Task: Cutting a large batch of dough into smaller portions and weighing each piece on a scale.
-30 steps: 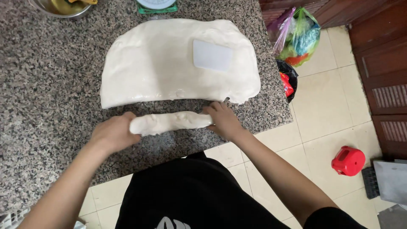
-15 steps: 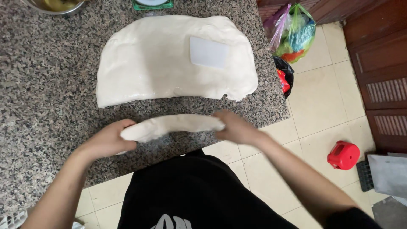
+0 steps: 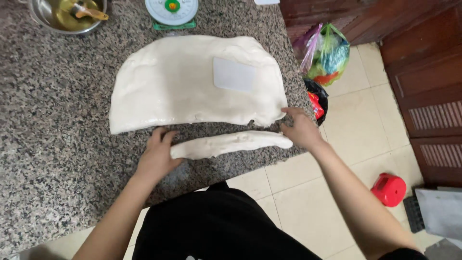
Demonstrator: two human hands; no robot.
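Lengthwise, dough strip (image 3: 231, 143) between 2 hands

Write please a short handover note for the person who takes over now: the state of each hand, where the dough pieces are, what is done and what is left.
Left hand: open, on the left end of the dough strip.
Right hand: open, fingers on the strip's right end.
The strip lies on the granite counter near its front edge, apart from the big dough slab. A white scraper lies flat on the slab.
Behind: a scale and a metal bowl.
Done: one strip is cut off the slab.
Left: the strip is uneven and whole; the slab is uncut.
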